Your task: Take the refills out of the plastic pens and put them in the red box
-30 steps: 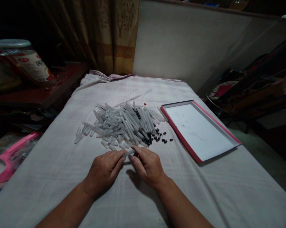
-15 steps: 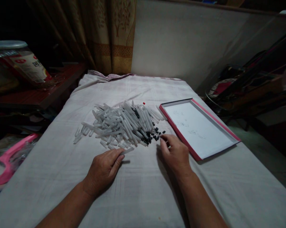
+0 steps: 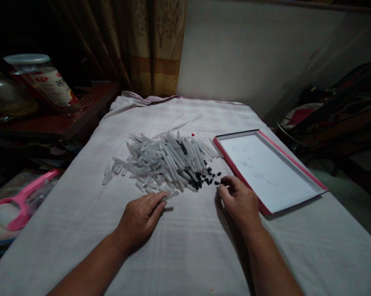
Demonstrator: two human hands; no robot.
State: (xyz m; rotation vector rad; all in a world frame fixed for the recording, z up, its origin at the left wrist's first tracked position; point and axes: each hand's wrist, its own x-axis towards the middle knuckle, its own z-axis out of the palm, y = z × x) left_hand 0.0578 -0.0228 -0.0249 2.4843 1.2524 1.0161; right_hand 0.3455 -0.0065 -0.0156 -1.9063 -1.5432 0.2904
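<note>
— What is held by the left hand (image 3: 140, 220)?
— A clear tube (image 3: 170, 195) is pinched at its fingertips, the hand laid palm down, just in front of the pile of tubes (image 3: 163, 162) on the cloth-covered worktop (image 3: 188, 246).
— And the right hand (image 3: 239, 201)?
— Its fingers are drawn narrow at the scattered black caps (image 3: 208, 179) (beside the pink-edged tray (image 3: 272, 172)); whether a cap is gripped cannot be told.

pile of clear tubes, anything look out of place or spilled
One tiny red piece sits alone at the far edge of the pile of clear tubes, the only red bit there. Small black caps lie scattered loose off its right side, near the right hand. Nothing looks damaged.
</note>
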